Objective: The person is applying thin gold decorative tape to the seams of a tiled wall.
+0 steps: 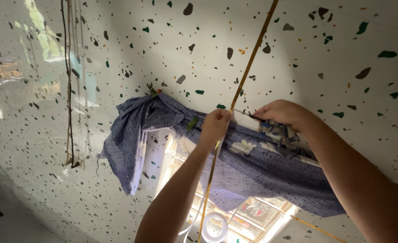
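Note:
A blue patterned cloth (262, 171) with white flowers hangs draped over a thin line (240, 111) above a speckled terrazzo surface. My left hand (215, 126) is closed on the cloth's top edge where it folds over the line. My right hand (282, 112) is just to the right of it, pinching a small dark clip (254, 117) against the line and the cloth. Two green pegs (192, 123) hold the cloth further left, the other peg (153, 89) at its far bunched corner.
A thin gold strip (253, 56) crosses the terrazzo (325, 67) diagonally and passes behind my hands. Dark and pale cords (69, 90) hang at the left. The glossy surface mirrors a bright window and a white ring (214, 228) at the bottom.

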